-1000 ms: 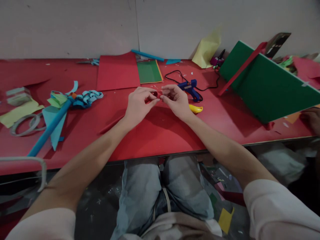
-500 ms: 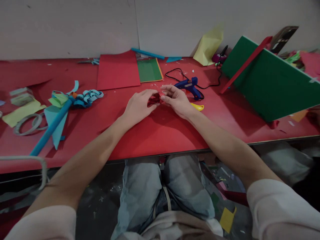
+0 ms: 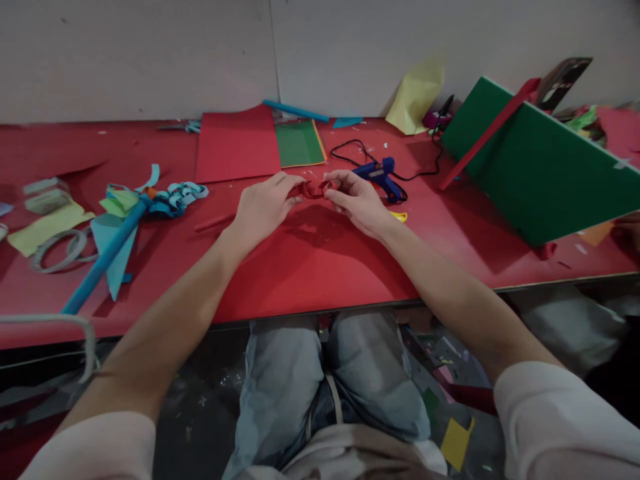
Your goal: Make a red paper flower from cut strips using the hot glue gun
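Between my hands, just above the red table [image 3: 320,280], is a red paper chain [image 3: 314,189] of small curled loops. My left hand [image 3: 267,203] pinches its left end between thumb and fingers. At the other end, my right hand [image 3: 357,200] is closed on a loop with thumb and fingertips. Right behind my right hand lies a blue glue gun [image 3: 383,175] with a black cord. A yellow object [image 3: 400,217], partly hidden by my right wrist, rests beside it. Red paper sheets [image 3: 239,143] lie flat behind my left hand.
On the left are a blue paper tube [image 3: 107,250] with a blue paper chain [image 3: 175,199], tape rolls [image 3: 60,250] and yellow paper [image 3: 50,227]. A green board [image 3: 540,167] with a red strip stands tilted at the right. Green sheets [image 3: 300,143] lie near the wall.
My left hand has moved left, away from my right hand. The red paper chain is now stretched between them, with more of its loops showing.
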`<state>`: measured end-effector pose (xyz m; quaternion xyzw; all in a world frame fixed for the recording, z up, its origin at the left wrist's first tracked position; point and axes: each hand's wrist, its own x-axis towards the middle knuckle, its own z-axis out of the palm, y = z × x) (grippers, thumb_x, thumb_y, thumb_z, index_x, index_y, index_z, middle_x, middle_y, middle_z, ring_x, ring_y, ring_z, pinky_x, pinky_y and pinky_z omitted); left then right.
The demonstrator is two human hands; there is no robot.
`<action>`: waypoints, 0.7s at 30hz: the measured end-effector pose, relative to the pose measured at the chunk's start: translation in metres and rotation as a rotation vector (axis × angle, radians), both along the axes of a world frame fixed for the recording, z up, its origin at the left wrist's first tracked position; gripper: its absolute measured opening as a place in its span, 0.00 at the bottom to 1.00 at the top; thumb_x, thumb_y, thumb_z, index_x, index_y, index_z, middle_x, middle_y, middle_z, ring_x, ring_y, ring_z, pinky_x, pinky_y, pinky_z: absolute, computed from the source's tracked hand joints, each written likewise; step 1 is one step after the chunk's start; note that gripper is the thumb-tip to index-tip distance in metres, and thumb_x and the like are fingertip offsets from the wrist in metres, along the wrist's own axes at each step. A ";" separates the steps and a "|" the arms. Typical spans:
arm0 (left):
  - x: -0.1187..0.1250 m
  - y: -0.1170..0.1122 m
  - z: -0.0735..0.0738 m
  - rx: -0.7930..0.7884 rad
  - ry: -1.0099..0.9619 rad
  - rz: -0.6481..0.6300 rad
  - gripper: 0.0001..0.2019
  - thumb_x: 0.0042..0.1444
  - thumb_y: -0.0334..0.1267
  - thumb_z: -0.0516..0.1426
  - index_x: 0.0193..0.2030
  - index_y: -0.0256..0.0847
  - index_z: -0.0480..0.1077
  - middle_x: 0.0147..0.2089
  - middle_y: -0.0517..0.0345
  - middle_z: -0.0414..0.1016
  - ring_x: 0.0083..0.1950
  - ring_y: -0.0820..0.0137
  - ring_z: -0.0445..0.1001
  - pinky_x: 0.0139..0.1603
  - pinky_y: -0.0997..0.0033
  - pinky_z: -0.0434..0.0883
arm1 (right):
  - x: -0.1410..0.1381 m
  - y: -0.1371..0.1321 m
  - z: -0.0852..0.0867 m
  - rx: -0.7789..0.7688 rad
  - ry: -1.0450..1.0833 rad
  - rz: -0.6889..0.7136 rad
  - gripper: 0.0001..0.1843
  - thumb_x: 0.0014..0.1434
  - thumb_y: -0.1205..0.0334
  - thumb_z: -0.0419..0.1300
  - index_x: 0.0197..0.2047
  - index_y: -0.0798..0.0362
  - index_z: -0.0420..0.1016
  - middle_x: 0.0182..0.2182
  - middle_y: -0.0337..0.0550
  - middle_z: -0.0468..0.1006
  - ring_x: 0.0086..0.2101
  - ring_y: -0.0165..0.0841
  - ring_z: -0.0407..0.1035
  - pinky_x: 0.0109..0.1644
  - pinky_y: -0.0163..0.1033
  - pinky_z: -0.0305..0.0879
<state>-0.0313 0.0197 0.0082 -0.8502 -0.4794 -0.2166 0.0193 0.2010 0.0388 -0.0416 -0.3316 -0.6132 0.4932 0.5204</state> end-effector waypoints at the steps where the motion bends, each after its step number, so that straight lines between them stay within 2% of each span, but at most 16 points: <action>1: -0.001 0.001 0.000 0.015 -0.001 -0.001 0.18 0.70 0.40 0.57 0.64 0.50 0.74 0.61 0.49 0.81 0.59 0.51 0.81 0.49 0.57 0.76 | 0.000 0.001 -0.002 0.031 -0.027 -0.022 0.29 0.57 0.37 0.73 0.52 0.46 0.73 0.37 0.35 0.72 0.30 0.27 0.64 0.32 0.35 0.68; 4: -0.005 0.004 0.000 0.069 -0.025 0.002 0.18 0.73 0.49 0.55 0.65 0.50 0.74 0.60 0.46 0.80 0.56 0.51 0.81 0.47 0.57 0.75 | 0.001 0.006 -0.006 0.076 -0.062 -0.068 0.26 0.63 0.37 0.67 0.54 0.45 0.72 0.38 0.37 0.74 0.33 0.29 0.69 0.36 0.37 0.72; 6: -0.006 0.006 -0.001 0.098 -0.046 -0.001 0.19 0.74 0.52 0.52 0.62 0.50 0.75 0.57 0.45 0.80 0.56 0.51 0.80 0.50 0.55 0.74 | 0.003 0.007 -0.007 0.063 -0.041 -0.069 0.24 0.63 0.37 0.66 0.54 0.44 0.72 0.39 0.38 0.76 0.33 0.29 0.72 0.36 0.37 0.73; 8: -0.008 0.009 -0.001 0.114 -0.033 -0.003 0.18 0.75 0.50 0.50 0.60 0.50 0.76 0.56 0.45 0.80 0.58 0.50 0.79 0.55 0.51 0.73 | 0.006 0.007 -0.006 0.028 -0.008 -0.059 0.24 0.62 0.39 0.67 0.54 0.43 0.73 0.41 0.38 0.77 0.32 0.29 0.72 0.35 0.37 0.73; 12: -0.010 0.014 -0.002 0.101 0.050 -0.006 0.15 0.75 0.40 0.50 0.59 0.48 0.75 0.56 0.46 0.79 0.61 0.49 0.76 0.61 0.43 0.69 | 0.007 0.003 -0.002 0.011 0.013 -0.074 0.21 0.62 0.42 0.68 0.53 0.42 0.75 0.46 0.38 0.80 0.28 0.26 0.70 0.32 0.36 0.72; 15: -0.012 0.016 -0.001 0.065 0.065 -0.010 0.17 0.73 0.34 0.49 0.60 0.45 0.75 0.56 0.44 0.79 0.59 0.49 0.77 0.59 0.45 0.71 | 0.006 0.000 0.002 0.012 -0.010 -0.081 0.19 0.63 0.41 0.67 0.49 0.45 0.77 0.36 0.37 0.78 0.29 0.27 0.70 0.34 0.36 0.72; 18: -0.015 0.017 -0.001 0.048 0.050 -0.014 0.16 0.73 0.36 0.50 0.61 0.43 0.74 0.57 0.40 0.77 0.59 0.48 0.77 0.58 0.47 0.72 | 0.004 -0.001 0.003 0.030 -0.047 -0.097 0.26 0.57 0.41 0.74 0.52 0.46 0.78 0.31 0.35 0.76 0.29 0.29 0.70 0.35 0.37 0.72; 21: -0.017 0.018 -0.003 0.038 -0.007 -0.033 0.17 0.74 0.41 0.50 0.62 0.43 0.73 0.60 0.37 0.76 0.62 0.46 0.76 0.61 0.45 0.71 | 0.003 0.000 0.003 0.092 -0.082 -0.134 0.30 0.56 0.39 0.74 0.55 0.45 0.77 0.38 0.39 0.80 0.29 0.29 0.69 0.33 0.39 0.72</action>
